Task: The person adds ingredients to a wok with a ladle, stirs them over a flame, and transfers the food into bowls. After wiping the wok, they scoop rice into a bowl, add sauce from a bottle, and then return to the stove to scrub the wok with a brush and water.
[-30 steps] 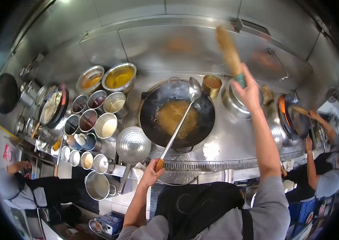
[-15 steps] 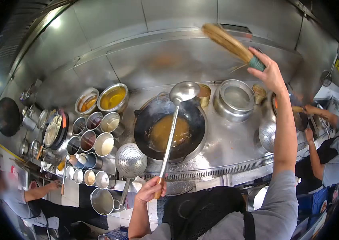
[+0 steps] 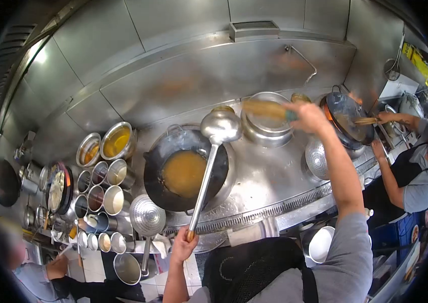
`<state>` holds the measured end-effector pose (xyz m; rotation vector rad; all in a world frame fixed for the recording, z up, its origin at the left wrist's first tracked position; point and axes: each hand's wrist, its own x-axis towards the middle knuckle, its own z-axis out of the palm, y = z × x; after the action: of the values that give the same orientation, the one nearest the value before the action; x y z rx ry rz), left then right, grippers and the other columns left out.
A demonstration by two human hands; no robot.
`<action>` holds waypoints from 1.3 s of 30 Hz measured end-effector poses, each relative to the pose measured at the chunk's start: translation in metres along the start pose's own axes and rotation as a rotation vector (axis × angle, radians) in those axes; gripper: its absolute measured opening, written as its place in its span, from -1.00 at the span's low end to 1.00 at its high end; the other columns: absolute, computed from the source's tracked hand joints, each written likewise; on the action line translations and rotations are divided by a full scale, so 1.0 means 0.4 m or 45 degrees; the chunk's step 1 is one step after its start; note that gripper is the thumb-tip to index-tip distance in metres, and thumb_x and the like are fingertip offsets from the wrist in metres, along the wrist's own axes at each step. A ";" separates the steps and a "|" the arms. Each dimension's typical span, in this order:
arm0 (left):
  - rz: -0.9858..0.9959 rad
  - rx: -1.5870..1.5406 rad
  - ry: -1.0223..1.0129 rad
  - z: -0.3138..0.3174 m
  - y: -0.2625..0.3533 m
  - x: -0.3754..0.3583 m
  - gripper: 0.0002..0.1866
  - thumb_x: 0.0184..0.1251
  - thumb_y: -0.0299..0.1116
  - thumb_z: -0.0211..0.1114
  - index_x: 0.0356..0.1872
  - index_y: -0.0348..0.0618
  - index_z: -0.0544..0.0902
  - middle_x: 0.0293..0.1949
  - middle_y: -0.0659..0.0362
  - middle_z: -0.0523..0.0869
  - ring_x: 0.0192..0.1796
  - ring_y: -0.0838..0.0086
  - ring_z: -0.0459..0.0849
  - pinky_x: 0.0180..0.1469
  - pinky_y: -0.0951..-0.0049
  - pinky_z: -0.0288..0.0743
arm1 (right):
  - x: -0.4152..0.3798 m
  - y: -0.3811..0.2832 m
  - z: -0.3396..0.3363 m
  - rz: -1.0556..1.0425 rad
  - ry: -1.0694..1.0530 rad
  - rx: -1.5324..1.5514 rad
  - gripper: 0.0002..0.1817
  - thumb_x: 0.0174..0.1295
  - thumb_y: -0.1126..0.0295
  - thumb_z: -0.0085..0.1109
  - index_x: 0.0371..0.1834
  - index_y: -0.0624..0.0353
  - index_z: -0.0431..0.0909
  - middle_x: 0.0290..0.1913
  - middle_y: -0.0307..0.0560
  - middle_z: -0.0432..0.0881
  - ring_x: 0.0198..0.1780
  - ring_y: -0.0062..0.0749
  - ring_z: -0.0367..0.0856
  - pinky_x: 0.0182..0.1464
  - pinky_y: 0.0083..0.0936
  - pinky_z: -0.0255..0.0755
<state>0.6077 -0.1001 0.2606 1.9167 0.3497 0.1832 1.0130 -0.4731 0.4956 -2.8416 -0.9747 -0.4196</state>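
The left grip point(image 3: 182, 246) is closed around the wooden end of a ladle point(image 3: 205, 189); the right grip point(image 3: 308, 117), blurred, is clamped on the green-banded end of a brush point(image 3: 264, 109). The ladle slants up and away from the left grip, its shaft over the right side of a dark wok point(image 3: 154, 171) and its bowl at the far right rim; whether it touches the rim, I cannot tell. The brush points left, in line of view over a round metal pot point(image 3: 274, 138) to the right of the wok.

Brown liquid point(image 3: 183, 174) sits in the wok. A can point(image 3: 222, 108) is partly hidden behind the ladle's bowl. Left of the wok, near it, is a perforated strainer point(image 3: 148, 214), its handle toward the person. Farther left are metal cups point(image 3: 124, 177), with two metal bowls point(image 3: 127, 151) beyond them, one holding yellow liquid. A second strainer point(image 3: 318, 159) lies toward the right of the steel surface point(image 3: 251, 182), and a towel point(image 3: 254, 231) is at the near edge. At far right, a co-worker's hand point(image 3: 388, 117) holds a brush-like tool over another wok point(image 3: 342, 104).
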 end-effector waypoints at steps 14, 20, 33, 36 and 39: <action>-0.104 0.018 -0.394 0.282 -0.037 -0.025 -0.50 0.26 -0.33 0.31 0.21 -0.18 0.40 -0.03 -0.16 0.61 0.04 -0.05 0.60 0.09 0.19 0.48 | -0.204 0.124 0.129 0.372 -0.160 0.151 -0.38 -0.06 0.40 0.45 0.20 0.00 0.58 -0.03 0.17 0.68 0.03 0.07 0.64 0.07 -0.22 0.51; -0.412 -0.001 -0.549 0.429 -0.064 0.016 -0.51 0.30 -0.22 0.25 0.17 -0.23 0.40 -0.08 -0.24 0.62 0.05 -0.11 0.59 0.09 0.09 0.45 | -0.158 -0.118 0.272 0.466 -0.160 0.906 -0.42 0.20 0.36 0.35 0.30 0.27 0.46 0.17 0.23 0.60 0.19 -0.09 0.60 0.24 -0.37 0.41; -0.351 -0.336 -0.160 -0.083 -0.065 -0.112 -0.58 0.37 -0.23 0.30 0.14 -0.23 0.55 -0.05 -0.08 0.66 -0.03 0.16 0.68 0.00 0.26 0.57 | 0.222 -0.531 0.513 -0.249 -0.800 0.083 -0.40 0.20 0.04 0.25 0.33 -0.12 0.47 -0.07 0.27 0.67 0.01 0.15 0.64 0.09 -0.08 0.51; -0.377 0.280 0.540 -0.221 -0.130 -0.171 -0.60 0.28 -0.41 0.28 0.11 -0.34 0.49 -0.04 -0.12 0.60 -0.05 0.04 0.61 0.03 0.19 0.51 | 0.237 -0.688 0.678 -0.067 -0.625 0.116 -0.36 0.26 0.02 0.18 0.42 -0.18 0.34 -0.06 0.33 0.65 -0.03 0.20 0.65 0.05 -0.03 0.53; -0.385 0.645 0.650 -0.270 -0.228 -0.195 -0.47 0.24 -0.44 0.24 0.22 -0.42 0.37 0.08 -0.27 0.50 0.11 -0.19 0.46 0.23 -0.01 0.34 | 0.155 -0.861 0.711 -0.029 -0.641 0.156 -0.34 0.30 0.02 0.13 0.46 -0.16 0.23 0.00 0.35 0.62 -0.08 0.25 0.67 -0.01 -0.01 0.57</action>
<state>0.4885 0.0002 0.2183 2.2624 1.1063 0.4139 0.9116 -0.1115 0.2461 -2.8765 -1.0573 0.3646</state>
